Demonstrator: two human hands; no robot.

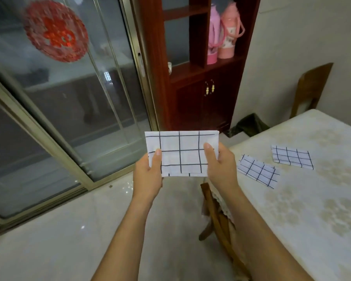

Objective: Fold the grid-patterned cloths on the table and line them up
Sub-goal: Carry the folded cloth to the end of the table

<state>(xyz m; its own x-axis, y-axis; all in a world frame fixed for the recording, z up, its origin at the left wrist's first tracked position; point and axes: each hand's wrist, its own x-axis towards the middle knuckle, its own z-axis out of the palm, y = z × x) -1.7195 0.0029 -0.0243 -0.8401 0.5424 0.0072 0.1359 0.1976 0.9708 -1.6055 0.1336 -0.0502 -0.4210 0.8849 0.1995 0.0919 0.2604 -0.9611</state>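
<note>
A cream-patterned table (316,216) fills three to five o'clock, with the near folded cloth (258,171) and the far folded cloth (292,157) lying apart at different angles. At centre, over the floor, the left hand (148,176) and right hand (221,166) each pinch an end of the held cloth (180,153), thumbs on top. It seems best to hold its edges flush and lay it squarely beside the pair, clearing the wooden chair (215,218) at five o'clock.

The person is working bare-armed: the left forearm (126,230) and the right forearm (261,230) are showing slim and uncovered right down to the lower edge of view. The left hand (148,175) and right hand (221,167) are going bare too. The left thumb (158,158) and right thumb (209,153) are showing short, rounded, plain nails.
</note>
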